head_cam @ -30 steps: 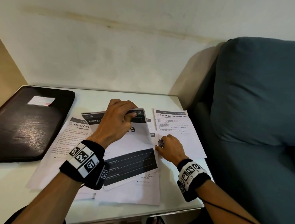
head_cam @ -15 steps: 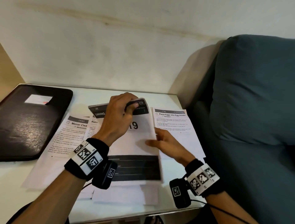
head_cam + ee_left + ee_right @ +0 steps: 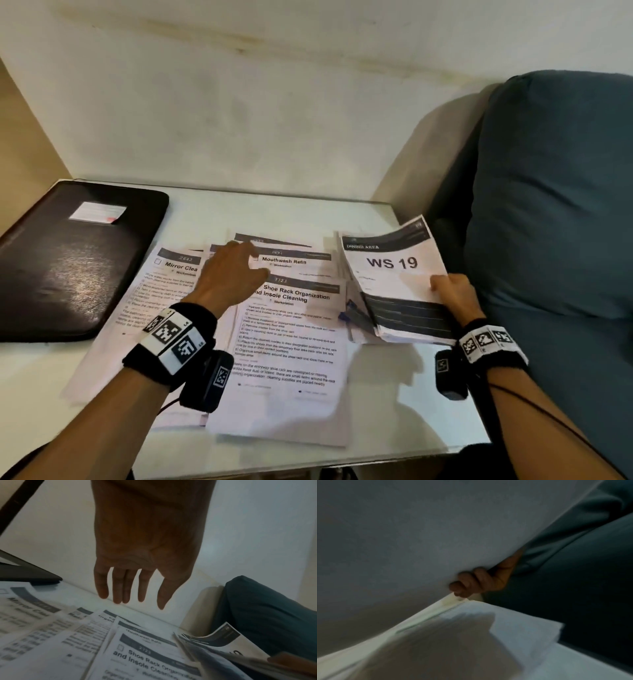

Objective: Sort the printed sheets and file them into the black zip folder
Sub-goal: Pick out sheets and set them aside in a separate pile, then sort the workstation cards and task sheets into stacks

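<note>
At far left of the head view the black zip folder lies flat and closed on the white table; no sheet is seen filed in it. Centre frame, loose printed sheets overlap in a spread. The left hand hovers above them, fingers straight and apart, holding nothing. At right, the right hand grips the "WS 19" bundle by its edge, lifted and tilted. Judgement: sorting is at an early stage; gathering, opening the folder and filing all remain.
</note>
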